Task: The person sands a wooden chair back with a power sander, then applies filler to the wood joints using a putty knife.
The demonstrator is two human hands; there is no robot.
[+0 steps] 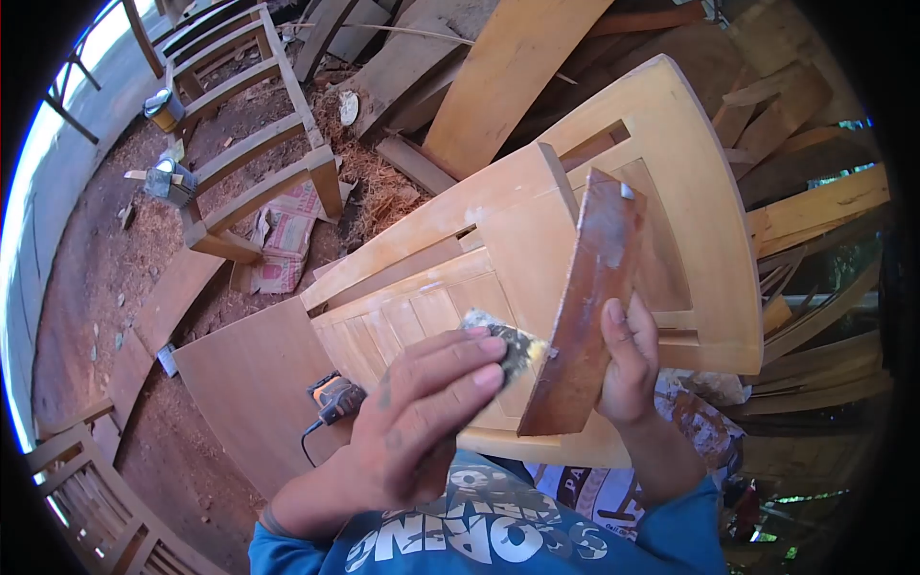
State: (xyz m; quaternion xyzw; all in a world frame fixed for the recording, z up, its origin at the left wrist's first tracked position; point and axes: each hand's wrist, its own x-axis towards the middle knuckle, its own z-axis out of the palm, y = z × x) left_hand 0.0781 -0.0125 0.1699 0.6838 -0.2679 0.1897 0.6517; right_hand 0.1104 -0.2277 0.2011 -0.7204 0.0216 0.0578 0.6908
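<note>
My left hand [417, 412] is closed on a flat scraper [513, 347] with a dark, paint-stained face, its edge near or against the left side of a reddish-brown board [594, 297]. That narrow board is tilted upright, with a whitish patch and a small pale lump near its top. Around its lower right edge wraps my right hand [632, 355], thumb on the face. Behind both hands lie pale wooden panelled doors [527, 206] with whitish smears.
An orange and black power tool [335, 395] rests on a brown panel [240, 369] at left. Two cans [171, 182] [164, 110] stand by a wooden frame [254, 196]. Planks [517, 77] and scrap wood lie behind and at right.
</note>
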